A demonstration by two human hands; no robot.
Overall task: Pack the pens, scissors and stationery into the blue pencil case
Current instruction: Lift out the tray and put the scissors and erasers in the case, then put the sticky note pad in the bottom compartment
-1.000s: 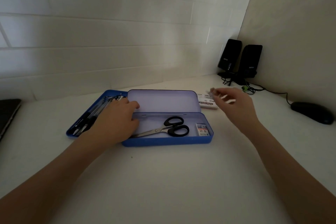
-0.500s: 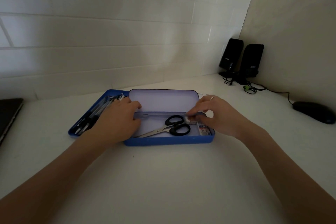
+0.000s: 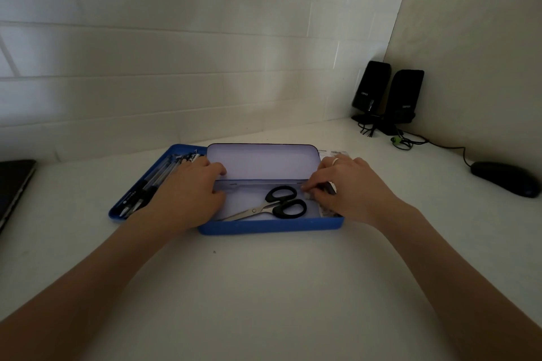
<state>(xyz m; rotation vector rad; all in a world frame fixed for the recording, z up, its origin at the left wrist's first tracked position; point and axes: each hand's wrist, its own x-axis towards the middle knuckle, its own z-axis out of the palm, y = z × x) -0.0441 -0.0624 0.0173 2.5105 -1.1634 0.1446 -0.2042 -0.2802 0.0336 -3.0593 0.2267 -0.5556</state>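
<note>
The blue pencil case (image 3: 269,228) lies open in front of me, its lid (image 3: 261,161) tilted back. Black-handled scissors (image 3: 278,205) lie inside it. My left hand (image 3: 187,193) rests over the case's left end, thumb at the lid's lower edge. My right hand (image 3: 349,187) is at the case's right end, and its fingertips pinch a small pale item (image 3: 307,195) low inside the case. A small printed packet (image 3: 325,212) lies partly hidden under that hand. Several pens (image 3: 158,179) lie in a blue tray (image 3: 117,214) to the left.
A white printed packet (image 3: 334,152) lies behind the lid's right end. Two black speakers (image 3: 387,94) with cables stand in the back right corner. A black mouse (image 3: 504,179) sits at the right. A dark laptop edge (image 3: 14,182) shows at the left.
My right hand came back from the table behind the case and lowered into the case's right end with a small item. My left hand stayed put.
</note>
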